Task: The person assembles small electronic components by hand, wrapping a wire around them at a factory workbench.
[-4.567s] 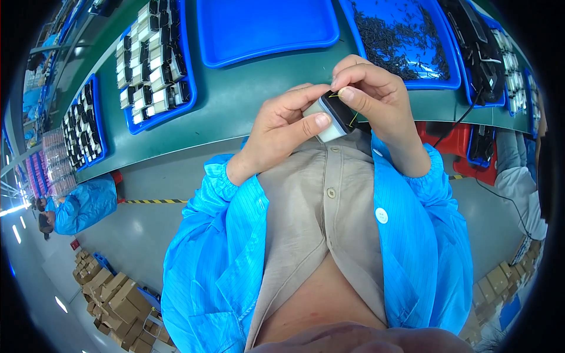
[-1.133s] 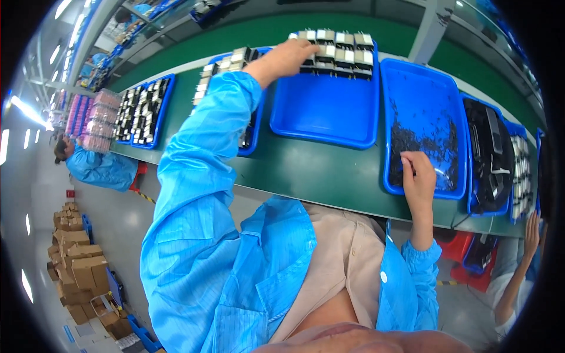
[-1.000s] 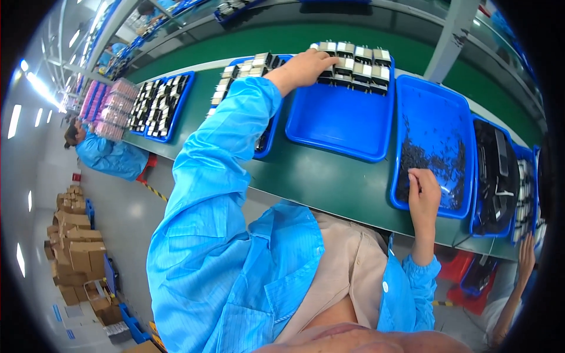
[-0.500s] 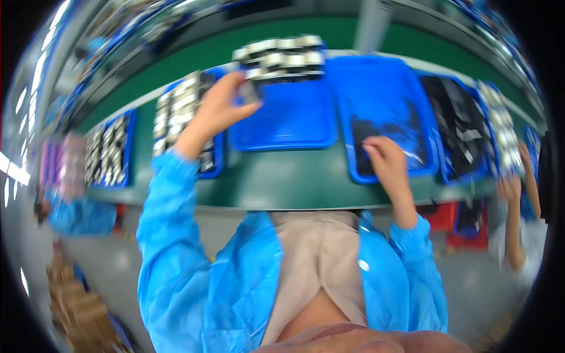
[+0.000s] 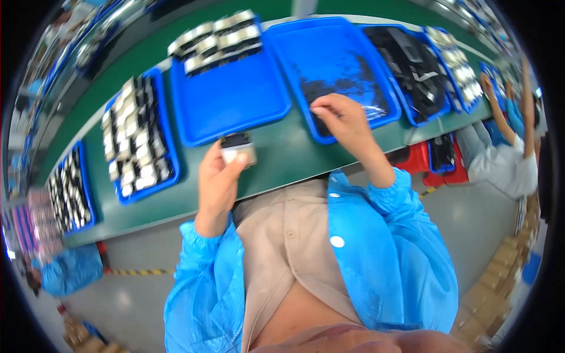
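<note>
— What is in your left hand?
— My left hand (image 5: 219, 179) is closed round a small block (image 5: 238, 152), pale on the side toward me and dark along its far end. My thumb presses on the pale face

— Where do you have it?
— In front of me, over the green table (image 5: 282, 156), just nearer to me than the front edge of the middle blue tray (image 5: 229, 94)

— And your right hand?
— My right hand (image 5: 344, 120) is at the near left corner of the next blue tray (image 5: 306, 44), the one scattered with small black pieces (image 5: 322, 85). Its grip is narrow, thumb and forefinger drawn close; I cannot tell whether the tips meet or have a piece between them

— What lies in the middle tray?
— Rows of pale and black blocks (image 5: 218, 41) at the far end, and bare blue plastic on my side

— To your left?
— Another blue tray (image 5: 173, 159), well filled with pale and black blocks (image 5: 136, 138), and beyond it a further tray of them

— To your right?
— Past the scattered pieces, a tray heaped with larger black things (image 5: 406, 65), then a narrow tray of pale blocks (image 5: 456, 67). A person in a white top (image 5: 500, 167) is farther along the table, arms reaching toward it
</note>
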The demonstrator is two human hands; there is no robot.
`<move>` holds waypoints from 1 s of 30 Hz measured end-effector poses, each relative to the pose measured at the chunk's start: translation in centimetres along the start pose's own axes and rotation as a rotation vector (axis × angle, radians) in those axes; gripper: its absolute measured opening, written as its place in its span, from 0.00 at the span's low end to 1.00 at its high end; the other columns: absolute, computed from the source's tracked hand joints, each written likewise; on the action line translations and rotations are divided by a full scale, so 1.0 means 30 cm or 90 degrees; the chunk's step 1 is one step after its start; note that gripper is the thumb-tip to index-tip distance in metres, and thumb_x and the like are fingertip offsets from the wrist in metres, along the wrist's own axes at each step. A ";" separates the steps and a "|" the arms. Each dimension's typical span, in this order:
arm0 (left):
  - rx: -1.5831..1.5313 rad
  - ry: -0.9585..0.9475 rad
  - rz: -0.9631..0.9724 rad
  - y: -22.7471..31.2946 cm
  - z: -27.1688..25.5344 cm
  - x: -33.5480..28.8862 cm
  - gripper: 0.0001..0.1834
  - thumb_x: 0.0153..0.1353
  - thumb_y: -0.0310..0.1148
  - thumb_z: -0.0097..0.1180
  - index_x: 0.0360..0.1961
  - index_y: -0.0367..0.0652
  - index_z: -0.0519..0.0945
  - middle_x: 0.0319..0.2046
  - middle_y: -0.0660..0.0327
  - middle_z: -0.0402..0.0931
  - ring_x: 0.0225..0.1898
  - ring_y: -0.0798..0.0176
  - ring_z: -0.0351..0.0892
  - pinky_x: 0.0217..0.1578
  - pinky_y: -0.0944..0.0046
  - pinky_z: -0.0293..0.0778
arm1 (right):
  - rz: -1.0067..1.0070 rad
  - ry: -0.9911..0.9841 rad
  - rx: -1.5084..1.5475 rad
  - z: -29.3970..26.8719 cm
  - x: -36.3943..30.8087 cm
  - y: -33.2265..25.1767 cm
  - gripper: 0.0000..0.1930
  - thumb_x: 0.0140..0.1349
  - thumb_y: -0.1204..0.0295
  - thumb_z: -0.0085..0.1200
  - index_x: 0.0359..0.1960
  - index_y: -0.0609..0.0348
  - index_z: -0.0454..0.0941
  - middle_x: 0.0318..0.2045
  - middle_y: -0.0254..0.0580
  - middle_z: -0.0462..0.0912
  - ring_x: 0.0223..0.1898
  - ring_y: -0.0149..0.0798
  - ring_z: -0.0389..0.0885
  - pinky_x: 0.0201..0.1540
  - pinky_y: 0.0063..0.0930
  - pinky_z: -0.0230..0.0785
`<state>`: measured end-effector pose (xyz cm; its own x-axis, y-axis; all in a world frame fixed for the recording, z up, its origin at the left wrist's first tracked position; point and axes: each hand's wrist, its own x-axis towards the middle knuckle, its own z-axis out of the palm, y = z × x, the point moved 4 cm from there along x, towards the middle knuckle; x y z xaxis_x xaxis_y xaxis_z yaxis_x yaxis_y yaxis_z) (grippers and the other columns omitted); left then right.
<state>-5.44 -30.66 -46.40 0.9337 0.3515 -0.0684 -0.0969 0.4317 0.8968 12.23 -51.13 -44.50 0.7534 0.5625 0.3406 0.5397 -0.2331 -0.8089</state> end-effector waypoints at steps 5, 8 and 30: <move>-0.074 -0.056 -0.019 0.039 0.094 -0.060 0.20 0.60 0.27 0.60 0.53 0.35 0.73 0.45 0.58 0.78 0.46 0.65 0.77 0.48 0.63 0.73 | 0.109 -0.103 0.447 0.061 -0.036 -0.185 0.05 0.60 0.81 0.54 0.37 0.65 0.80 0.39 0.41 0.81 0.38 0.28 0.77 0.38 0.18 0.69; -0.039 -0.083 0.036 0.086 0.113 -0.077 0.17 0.62 0.25 0.59 0.52 0.36 0.73 0.44 0.63 0.77 0.44 0.71 0.76 0.45 0.68 0.74 | 0.061 -0.145 0.492 0.088 -0.038 -0.262 0.05 0.60 0.81 0.54 0.37 0.66 0.80 0.40 0.44 0.81 0.40 0.31 0.78 0.41 0.21 0.70; 0.128 -0.052 0.030 0.094 0.113 -0.087 0.16 0.57 0.23 0.62 0.47 0.34 0.76 0.40 0.63 0.74 0.41 0.72 0.74 0.40 0.71 0.72 | -0.241 -0.128 0.159 0.095 -0.021 -0.314 0.05 0.55 0.80 0.58 0.35 0.63 0.80 0.38 0.44 0.85 0.34 0.34 0.78 0.37 0.26 0.70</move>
<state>-6.99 -33.16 -42.20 0.9555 0.2951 0.0046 -0.0786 0.2394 0.9677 5.62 -47.02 -38.47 0.4207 0.7184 0.5540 0.6364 0.2015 -0.7446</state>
